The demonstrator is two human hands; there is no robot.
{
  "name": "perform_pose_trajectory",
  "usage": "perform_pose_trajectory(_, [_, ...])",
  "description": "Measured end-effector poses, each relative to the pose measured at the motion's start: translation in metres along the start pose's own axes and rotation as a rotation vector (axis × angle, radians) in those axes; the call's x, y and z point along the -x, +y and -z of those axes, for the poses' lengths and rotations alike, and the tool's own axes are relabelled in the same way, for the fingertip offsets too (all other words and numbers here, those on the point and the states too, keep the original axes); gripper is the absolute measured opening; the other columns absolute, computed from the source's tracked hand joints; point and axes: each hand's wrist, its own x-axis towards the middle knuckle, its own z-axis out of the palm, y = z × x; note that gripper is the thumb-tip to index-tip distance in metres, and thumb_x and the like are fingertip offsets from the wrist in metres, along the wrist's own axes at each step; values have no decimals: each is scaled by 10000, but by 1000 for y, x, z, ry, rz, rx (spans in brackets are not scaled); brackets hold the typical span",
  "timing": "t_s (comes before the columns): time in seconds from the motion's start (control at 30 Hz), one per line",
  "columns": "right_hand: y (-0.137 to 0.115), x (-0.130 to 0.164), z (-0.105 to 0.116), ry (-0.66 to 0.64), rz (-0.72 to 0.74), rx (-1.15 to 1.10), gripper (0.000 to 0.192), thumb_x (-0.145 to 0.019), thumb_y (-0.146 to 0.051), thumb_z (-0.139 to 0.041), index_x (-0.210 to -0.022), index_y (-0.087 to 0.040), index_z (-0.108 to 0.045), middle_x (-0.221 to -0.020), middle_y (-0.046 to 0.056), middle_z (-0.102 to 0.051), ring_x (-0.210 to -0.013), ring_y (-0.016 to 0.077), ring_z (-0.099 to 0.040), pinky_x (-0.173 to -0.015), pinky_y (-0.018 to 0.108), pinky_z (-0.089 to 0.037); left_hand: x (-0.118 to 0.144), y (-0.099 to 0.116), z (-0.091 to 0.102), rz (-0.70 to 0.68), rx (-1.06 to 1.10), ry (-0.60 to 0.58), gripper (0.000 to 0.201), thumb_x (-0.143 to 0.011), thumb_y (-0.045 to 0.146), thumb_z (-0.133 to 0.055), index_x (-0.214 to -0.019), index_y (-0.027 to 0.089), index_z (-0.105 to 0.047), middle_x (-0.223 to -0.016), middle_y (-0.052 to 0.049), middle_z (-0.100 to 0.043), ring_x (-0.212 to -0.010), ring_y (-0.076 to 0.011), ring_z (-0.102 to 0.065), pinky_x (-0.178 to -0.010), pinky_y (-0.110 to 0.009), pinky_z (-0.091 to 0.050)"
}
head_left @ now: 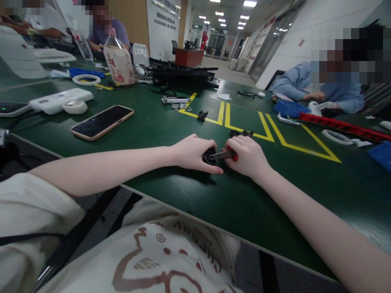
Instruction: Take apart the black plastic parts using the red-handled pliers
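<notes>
Matt green table mat [171,130], smooth. Glossy glass-faced phone [102,121]. Small black plastic part [209,156], slightly shiny. Bare metal tool shaft [221,154], red plastic handle [234,157]. White matt plastic case [61,100]. Yellow tape lines [269,132], dull.

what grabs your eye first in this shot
Two bare hands meet mid-table: the left hand grips a small black plastic part, the right hand a red-handled metal tool against it. A rose-gold smartphone lies left on the green table mat, crossed by yellow tape lines.
</notes>
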Motion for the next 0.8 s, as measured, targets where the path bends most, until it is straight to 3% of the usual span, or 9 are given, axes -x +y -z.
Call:
perform_pose_trajectory(0.4, [1,1,-2,31,24,41,73,-822,-215,-535,-754,-200,-559,-719,78,-613,-730,229,-527,-698,348,-372,-1,2,3,10,-15,-10,615,-813,729,-600,-1055,164,-622,-938,-48,-745,-850,-234,-690,-816,-337,-412])
perform_pose_trajectory(0.67, [-2,0,1,-16,-24,66,158,-885,-221,-465,-753,-200,-549,-735,92,-616,-760,238,-538,-722,351,-378,-1,4,6,45,43,-29,574,-824,684,-630,-1053,157,-634,-894,-40,-736,-776,-209,-676,-701,-296,-396])
perform_pose_trajectory(0.8, [-3,-2,2,-109,-88,20,81,-826,-219,-515,-751,-201,-538,-742,90,-613,-770,239,-546,-736,346,-383,-1,0,1,34,94,66,605,-755,658,-715,-1094,169,-606,-979,-53,-732,-855,-232,-684,-736,-306,-431])
